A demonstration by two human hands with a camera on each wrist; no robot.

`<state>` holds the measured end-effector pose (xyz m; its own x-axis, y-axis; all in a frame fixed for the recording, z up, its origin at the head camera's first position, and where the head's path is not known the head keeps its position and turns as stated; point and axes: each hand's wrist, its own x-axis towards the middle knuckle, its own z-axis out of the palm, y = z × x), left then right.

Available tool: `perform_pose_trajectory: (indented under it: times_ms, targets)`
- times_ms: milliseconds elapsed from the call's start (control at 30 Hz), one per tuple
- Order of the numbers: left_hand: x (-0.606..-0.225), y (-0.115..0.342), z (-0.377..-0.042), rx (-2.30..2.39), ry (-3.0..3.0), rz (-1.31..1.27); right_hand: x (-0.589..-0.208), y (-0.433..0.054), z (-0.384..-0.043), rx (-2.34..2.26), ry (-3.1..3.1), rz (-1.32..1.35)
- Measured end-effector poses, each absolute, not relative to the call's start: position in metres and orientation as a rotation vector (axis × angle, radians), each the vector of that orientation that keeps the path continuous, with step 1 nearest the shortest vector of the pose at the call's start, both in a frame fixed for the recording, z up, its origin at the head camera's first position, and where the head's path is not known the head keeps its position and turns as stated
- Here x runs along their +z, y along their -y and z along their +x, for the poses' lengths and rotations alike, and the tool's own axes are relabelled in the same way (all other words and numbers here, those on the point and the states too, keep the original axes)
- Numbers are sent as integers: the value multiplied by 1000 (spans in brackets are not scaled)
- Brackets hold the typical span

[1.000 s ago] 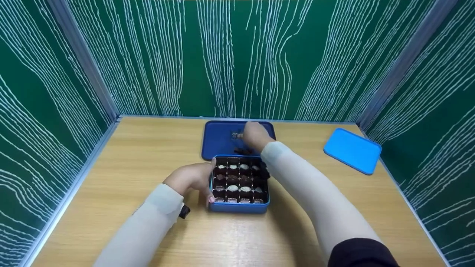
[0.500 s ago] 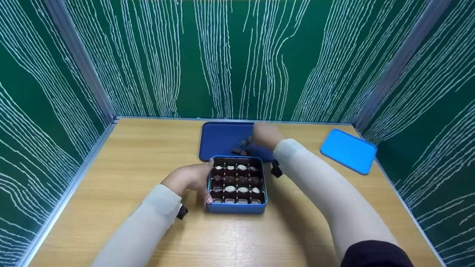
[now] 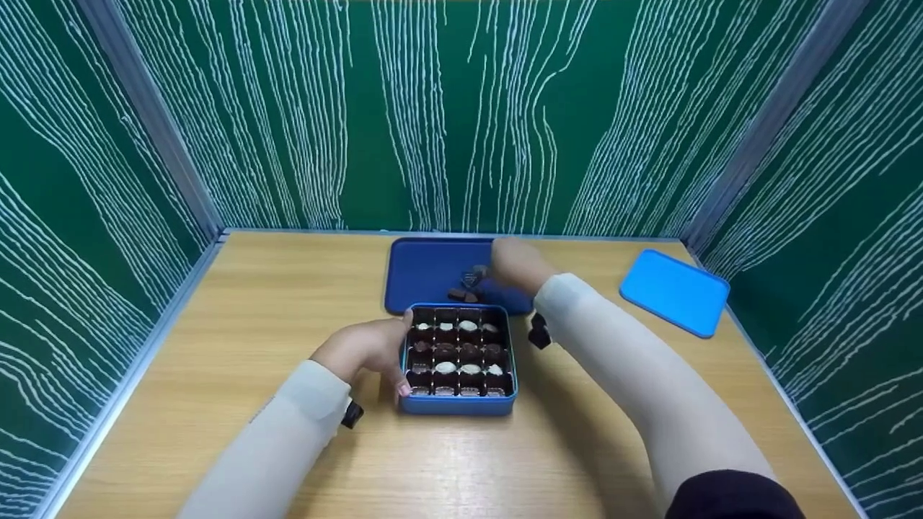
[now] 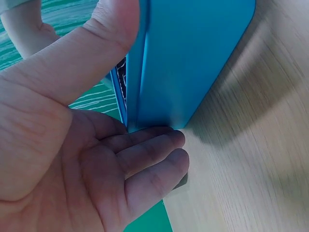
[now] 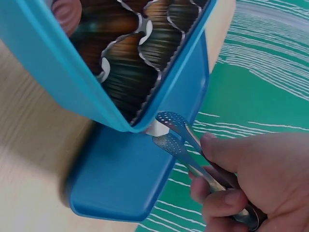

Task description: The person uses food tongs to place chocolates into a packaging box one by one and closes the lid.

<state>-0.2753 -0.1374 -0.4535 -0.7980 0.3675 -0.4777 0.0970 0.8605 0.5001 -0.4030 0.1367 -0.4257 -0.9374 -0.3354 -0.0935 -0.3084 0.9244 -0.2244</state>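
A blue square box, its sectioned dark insert holding several white and brown chocolates, stands mid-table. My left hand grips its left side, thumb at the near corner and fingers at the far one; the left wrist view shows the fingertips touching the blue wall. Over the dark blue tray behind the box, my right hand holds small metal tongs with perforated ends. In the right wrist view a white piece shows by the tong tips, partly hidden; whether they pinch it is unclear.
Brown chocolates lie on the dark blue tray near the box's far edge. A lighter blue tray or lid rests at the table's right. Green walls with white lines enclose the table on three sides.
My right hand and the tongs have shifted right and a little nearer over the dark blue tray, then nearly stopped. My left hand stays at the box.
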Motion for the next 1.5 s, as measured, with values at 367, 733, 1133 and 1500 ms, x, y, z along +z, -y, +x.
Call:
perform_pose_trajectory:
  times_ms: [367,733,1133,1500]
  targets:
    - [-450,144,-275,623,-2451,293,-381,-127,-367,-250,-2960,-626]
    - [-453,142,-273,617,-2450,311,-419,-102,-386,-345,-2880,-451]
    - [-456,139,-274,610,-2477,361,-424,-78,-383,-243,-2850,-370]
    - [-455,138,-275,636,-2460,341,-426,-92,-385,-274,-2876,-418]
